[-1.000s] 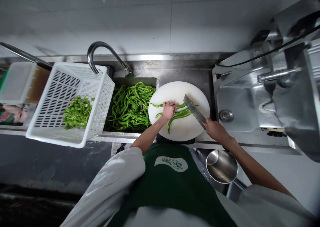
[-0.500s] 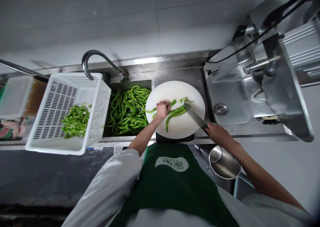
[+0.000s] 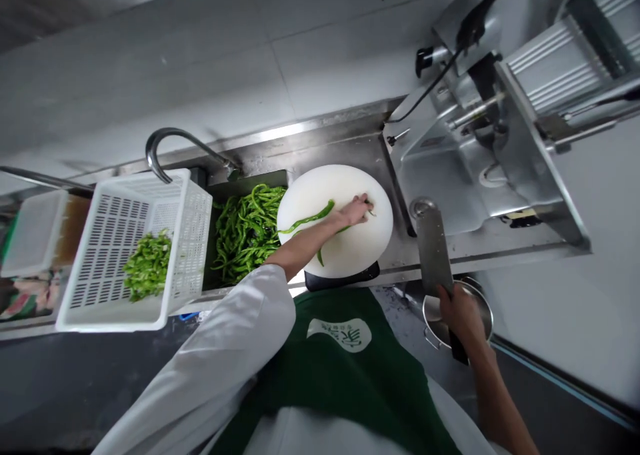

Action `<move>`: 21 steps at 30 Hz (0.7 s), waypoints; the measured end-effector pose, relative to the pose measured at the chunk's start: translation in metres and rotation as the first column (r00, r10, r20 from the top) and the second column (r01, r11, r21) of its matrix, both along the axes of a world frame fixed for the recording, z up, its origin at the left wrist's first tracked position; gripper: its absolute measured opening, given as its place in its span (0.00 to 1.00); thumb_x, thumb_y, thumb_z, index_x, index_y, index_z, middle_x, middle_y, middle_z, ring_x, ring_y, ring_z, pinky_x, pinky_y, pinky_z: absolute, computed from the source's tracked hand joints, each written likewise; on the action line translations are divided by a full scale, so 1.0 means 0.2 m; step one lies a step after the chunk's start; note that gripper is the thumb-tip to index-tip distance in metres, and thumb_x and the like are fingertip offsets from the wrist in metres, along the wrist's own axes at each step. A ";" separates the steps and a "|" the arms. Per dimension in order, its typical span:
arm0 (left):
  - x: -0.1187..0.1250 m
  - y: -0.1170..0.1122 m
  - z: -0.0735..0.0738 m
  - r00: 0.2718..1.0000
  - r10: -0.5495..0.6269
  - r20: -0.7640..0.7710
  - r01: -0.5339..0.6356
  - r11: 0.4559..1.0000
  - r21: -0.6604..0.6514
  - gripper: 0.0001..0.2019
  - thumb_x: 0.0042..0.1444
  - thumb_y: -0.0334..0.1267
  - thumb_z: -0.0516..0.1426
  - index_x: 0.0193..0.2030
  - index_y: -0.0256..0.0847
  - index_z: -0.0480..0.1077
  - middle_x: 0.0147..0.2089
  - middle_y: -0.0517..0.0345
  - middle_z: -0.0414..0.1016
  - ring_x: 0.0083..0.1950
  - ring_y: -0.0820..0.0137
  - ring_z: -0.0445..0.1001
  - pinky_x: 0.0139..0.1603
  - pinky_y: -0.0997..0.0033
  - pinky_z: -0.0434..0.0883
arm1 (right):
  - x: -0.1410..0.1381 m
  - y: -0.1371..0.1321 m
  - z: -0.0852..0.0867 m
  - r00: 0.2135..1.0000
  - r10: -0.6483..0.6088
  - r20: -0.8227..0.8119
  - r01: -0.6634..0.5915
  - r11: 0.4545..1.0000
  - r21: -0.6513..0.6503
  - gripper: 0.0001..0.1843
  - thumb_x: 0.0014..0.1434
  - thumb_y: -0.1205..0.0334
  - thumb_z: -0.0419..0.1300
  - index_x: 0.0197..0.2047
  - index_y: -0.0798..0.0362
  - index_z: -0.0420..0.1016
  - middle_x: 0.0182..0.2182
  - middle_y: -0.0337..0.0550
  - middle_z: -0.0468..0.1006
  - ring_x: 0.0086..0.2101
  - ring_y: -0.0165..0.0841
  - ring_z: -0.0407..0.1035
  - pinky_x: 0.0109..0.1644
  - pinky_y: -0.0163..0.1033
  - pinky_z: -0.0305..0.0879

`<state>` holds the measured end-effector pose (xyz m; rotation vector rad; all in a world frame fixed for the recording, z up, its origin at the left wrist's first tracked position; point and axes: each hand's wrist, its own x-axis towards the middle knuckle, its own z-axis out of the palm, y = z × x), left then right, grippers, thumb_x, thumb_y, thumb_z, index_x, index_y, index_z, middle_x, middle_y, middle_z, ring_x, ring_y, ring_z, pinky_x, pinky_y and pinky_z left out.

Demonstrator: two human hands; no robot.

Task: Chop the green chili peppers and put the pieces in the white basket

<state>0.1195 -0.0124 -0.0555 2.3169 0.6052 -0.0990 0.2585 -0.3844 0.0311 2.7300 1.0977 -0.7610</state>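
- Left hand [image 3: 356,209]: on white board [image 3: 340,181], fingers bent by stem bits [image 3: 372,213]; can't tell grip.
- Right hand [image 3: 461,313]: gripping knife [image 3: 433,245], off board, above pot [image 3: 433,310].
- Peppers [image 3: 320,213]: on board, partly hidden under left forearm [image 3: 307,245].
- Pepper pile [image 3: 250,231]: sink [image 3: 273,178], left.
- Basket [image 3: 193,241]: chopped peppers [image 3: 147,267] inside; tap [image 3: 190,133] overhangs rim.
- Machine [image 3: 533,155]: right.

Dim, cool grey light, apparently from above, left a white glare along the ledge [image 3: 283,133] and made the board [image 3: 363,245] look bright. The floor [image 3: 100,395] sank into shadow. The wall [image 3: 210,81] looked soft, wide-angle distortion stretched the machine [image 3: 533,148] near the edge, and fine detail was smeared.
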 end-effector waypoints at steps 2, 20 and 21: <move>0.00 0.02 -0.01 0.997 0.072 0.038 -0.069 0.995 -0.079 0.06 0.47 0.31 0.65 0.34 0.40 0.79 0.51 0.47 0.75 0.53 0.58 0.76 0.66 0.57 0.70 | -0.03 -0.03 -0.02 0.998 -0.054 -0.044 0.055 0.998 0.018 0.19 0.73 0.55 0.49 0.46 0.59 0.76 0.34 0.55 0.80 0.35 0.42 0.73 0.37 0.40 0.56; -1.51 -0.65 0.36 -0.046 0.994 0.100 -0.481 0.065 -0.874 0.19 0.46 0.50 0.74 0.33 0.40 0.74 0.34 0.59 0.74 0.33 0.74 0.74 0.36 0.70 0.73 | -0.16 0.42 -0.18 0.967 0.236 -0.100 -0.231 0.971 0.058 0.32 0.69 0.45 0.44 0.50 0.64 0.78 0.40 0.68 0.80 0.43 0.54 0.74 0.42 0.47 0.66; -1.69 -0.82 0.33 -0.197 0.979 0.043 -0.514 -0.066 -0.855 0.19 0.47 0.50 0.73 0.32 0.41 0.73 0.33 0.59 0.74 0.34 0.73 0.74 0.36 0.70 0.73 | -0.16 0.47 -0.18 0.958 0.275 -0.082 -0.273 0.961 0.041 0.33 0.68 0.44 0.44 0.50 0.65 0.78 0.40 0.70 0.80 0.43 0.56 0.74 0.43 0.49 0.66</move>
